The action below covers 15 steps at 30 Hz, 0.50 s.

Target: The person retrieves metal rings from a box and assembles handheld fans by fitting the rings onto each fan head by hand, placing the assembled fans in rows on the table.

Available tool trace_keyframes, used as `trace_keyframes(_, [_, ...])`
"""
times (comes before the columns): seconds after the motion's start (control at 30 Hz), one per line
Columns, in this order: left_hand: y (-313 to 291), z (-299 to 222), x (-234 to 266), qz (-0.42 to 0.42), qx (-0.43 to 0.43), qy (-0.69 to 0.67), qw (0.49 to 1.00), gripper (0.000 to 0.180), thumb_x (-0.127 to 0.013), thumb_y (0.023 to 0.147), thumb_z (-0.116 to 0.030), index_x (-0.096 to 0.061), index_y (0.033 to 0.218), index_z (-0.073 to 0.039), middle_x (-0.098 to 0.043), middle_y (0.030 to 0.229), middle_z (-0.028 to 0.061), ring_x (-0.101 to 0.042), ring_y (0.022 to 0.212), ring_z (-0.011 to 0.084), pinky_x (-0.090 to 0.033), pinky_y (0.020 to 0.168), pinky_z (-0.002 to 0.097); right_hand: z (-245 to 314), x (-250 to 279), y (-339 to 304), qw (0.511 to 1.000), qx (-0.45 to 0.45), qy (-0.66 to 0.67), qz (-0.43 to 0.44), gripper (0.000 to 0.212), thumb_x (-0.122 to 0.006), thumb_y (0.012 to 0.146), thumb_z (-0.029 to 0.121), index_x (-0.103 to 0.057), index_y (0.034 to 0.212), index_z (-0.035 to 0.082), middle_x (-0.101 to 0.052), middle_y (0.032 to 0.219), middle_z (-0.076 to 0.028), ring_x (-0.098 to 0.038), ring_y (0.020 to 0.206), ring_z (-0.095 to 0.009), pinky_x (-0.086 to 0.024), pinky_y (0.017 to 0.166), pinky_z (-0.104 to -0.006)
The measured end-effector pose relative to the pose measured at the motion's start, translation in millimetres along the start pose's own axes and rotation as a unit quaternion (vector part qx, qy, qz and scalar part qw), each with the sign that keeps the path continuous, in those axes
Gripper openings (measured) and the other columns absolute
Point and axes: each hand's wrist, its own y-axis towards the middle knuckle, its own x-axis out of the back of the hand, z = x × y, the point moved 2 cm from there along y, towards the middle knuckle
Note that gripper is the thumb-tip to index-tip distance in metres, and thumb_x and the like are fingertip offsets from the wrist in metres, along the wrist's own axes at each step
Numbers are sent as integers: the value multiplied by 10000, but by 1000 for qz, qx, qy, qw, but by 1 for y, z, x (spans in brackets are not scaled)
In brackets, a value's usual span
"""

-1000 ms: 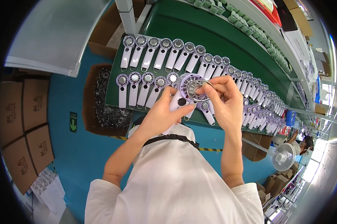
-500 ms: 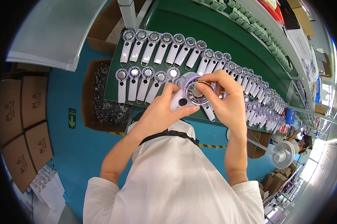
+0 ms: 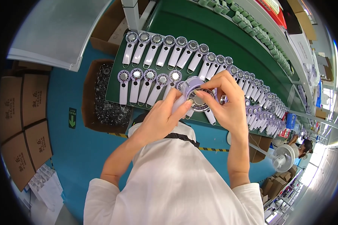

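In front of my chest is a pale purple handheld fan (image 3: 191, 83) with a round head. My left hand (image 3: 159, 117) is closed around its handle, thumb along the front near the head. The thumb and fingers of my right hand (image 3: 229, 103) grip the dark ring-shaped grille (image 3: 201, 105) at the front of the head; whether it sits fully on the fan I cannot tell. A small shiny round piece (image 3: 222, 99) shows under my right fingers. Rows of similar fans (image 3: 150, 52) lie on the green table (image 3: 169, 17) beyond my hands.
A carton (image 3: 87, 108) of small dark and clear parts stands at the table's left end. Green fan pieces (image 3: 247, 24) line a shelf above the far side. Stacked cartons (image 3: 34, 108) stand left. At the right are a white standing fan (image 3: 283, 158) and another person (image 3: 302, 148).
My left thumb has moved up from below the fan head to its front edge. The fan has turned slightly in my hands, and its handle is now more covered.
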Motion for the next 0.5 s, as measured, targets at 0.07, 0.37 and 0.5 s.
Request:
trace_keyframes(0.07, [0, 6, 0, -7, -18, 24, 1000, 329, -508, 998, -330, -458, 1071, -14, -624, 768, 92, -585, 612, 136, -463, 554, 281, 1, 2, 2, 1000, 2, -1, 4, 137, -760, 757, 47, -645, 831, 37, -573, 788, -24, -521, 643, -150, -398, 531, -274])
trace_keyframes(0.37, [3, 7, 2, -21, -56, 45, 997, 312, -510, 990, -294, -467, 1079, 2, -643, 777, 103, -599, 612, 146, -473, 556, 284, -7, 2, 12, 999, 38, -10, 21, 232, -807, 711, 99, -686, 906, 67, -522, 861, -19, -478, 644, -126, -398, 545, -263])
trace_keyframes(0.5, [-2, 6, 10, -33, -40, 6, 999, 369, -520, 969, -323, -462, 1107, 14, -610, 723, 204, -617, 639, 367, -450, 628, 439, -15, -5, 8, 982, -163, 93, 32, 661, -874, 650, 194, -584, 1228, 57, -572, 1004, -7, -322, 576, -36, -342, 523, -200])
